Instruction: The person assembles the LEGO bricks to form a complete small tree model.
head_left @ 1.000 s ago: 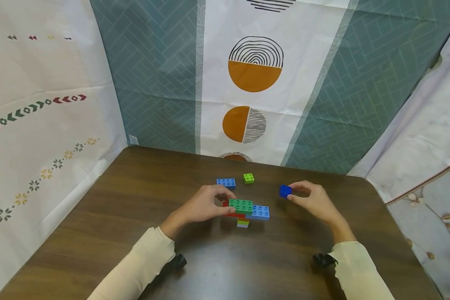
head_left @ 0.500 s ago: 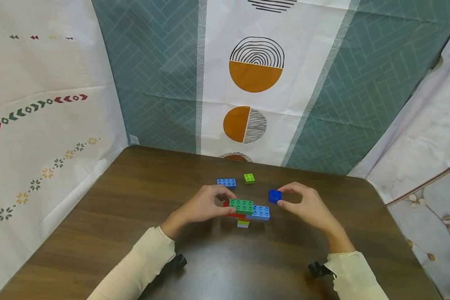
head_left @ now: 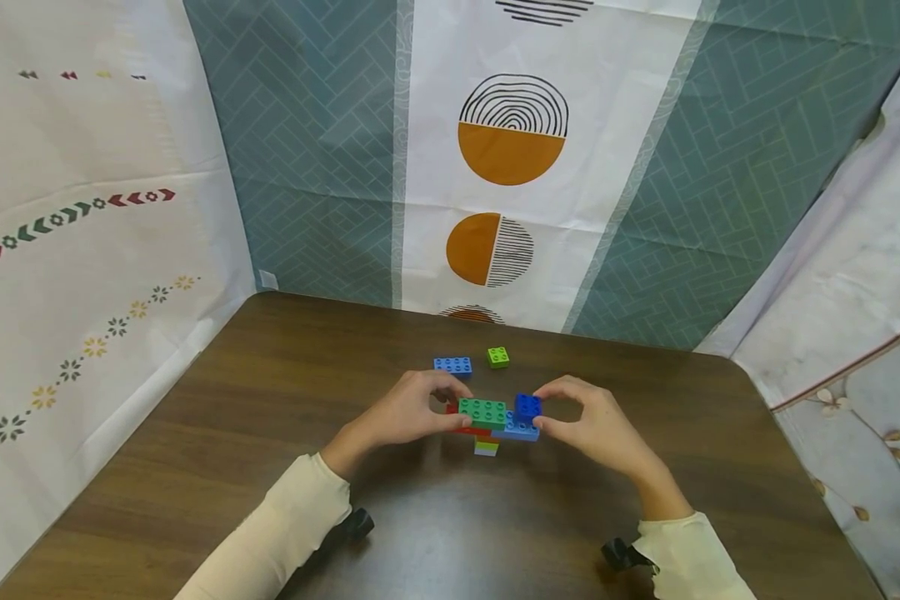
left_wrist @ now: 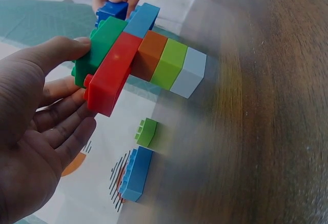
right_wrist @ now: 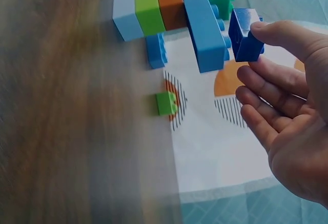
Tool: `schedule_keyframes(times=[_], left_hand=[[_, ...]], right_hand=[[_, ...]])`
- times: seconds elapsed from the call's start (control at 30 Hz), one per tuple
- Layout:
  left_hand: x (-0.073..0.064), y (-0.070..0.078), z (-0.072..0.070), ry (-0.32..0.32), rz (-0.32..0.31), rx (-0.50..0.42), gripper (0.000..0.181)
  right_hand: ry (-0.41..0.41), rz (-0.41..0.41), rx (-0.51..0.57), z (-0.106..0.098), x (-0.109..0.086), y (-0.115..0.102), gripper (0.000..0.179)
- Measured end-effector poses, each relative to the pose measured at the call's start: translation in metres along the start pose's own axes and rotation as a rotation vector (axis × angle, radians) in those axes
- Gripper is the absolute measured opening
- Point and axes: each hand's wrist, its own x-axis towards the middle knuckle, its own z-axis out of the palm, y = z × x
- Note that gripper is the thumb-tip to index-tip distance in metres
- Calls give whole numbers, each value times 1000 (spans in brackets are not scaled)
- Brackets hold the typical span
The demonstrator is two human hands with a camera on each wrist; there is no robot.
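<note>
A built stack of toy building bricks stands on the table: white (left_wrist: 189, 73), lime (left_wrist: 169, 64) and orange (left_wrist: 149, 55) bricks form its column. Across the top lie a red brick (left_wrist: 115, 73) and a light blue brick (right_wrist: 206, 34), with a green brick (head_left: 482, 413) over them. My left hand (head_left: 412, 408) pinches the green brick at its left end, thumb in front. Between thumb and fingers, my right hand (head_left: 598, 423) holds a small dark blue brick (right_wrist: 245, 34). It hovers just over the light blue brick's studs, a narrow gap showing in the right wrist view.
Behind the stack lie a loose light blue brick (head_left: 452, 365) and a small lime brick (head_left: 498, 357). The brown table (head_left: 330, 342) ends at hanging cloths at the back and sides.
My right hand has carried the dark blue brick leftward and toward me, from the stack's right side to over the light blue brick. My left hand has stayed on the stack.
</note>
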Motion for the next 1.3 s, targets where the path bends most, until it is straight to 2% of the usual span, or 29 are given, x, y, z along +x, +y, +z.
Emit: schedule_keyframes(times=[0.33, 0.6, 0.83, 1.1, 1.3], left_hand=[[1, 1, 1, 2, 0, 3, 28], [1, 3, 1, 4, -5, -13, 28], [1, 4, 3, 10, -12, -21, 28], [1, 4, 3, 13, -13, -29, 27], [0, 3, 4, 21, -26, -30, 27]], right_hand=[[-12, 15, 24, 14, -1, -4, 30], [0, 47, 93, 19, -3, 1, 30], [-7, 22, 156, 22, -5, 2, 28], [-19, 53, 150, 22, -7, 3, 30], [-4, 27, 142, 23, -7, 4, 29]])
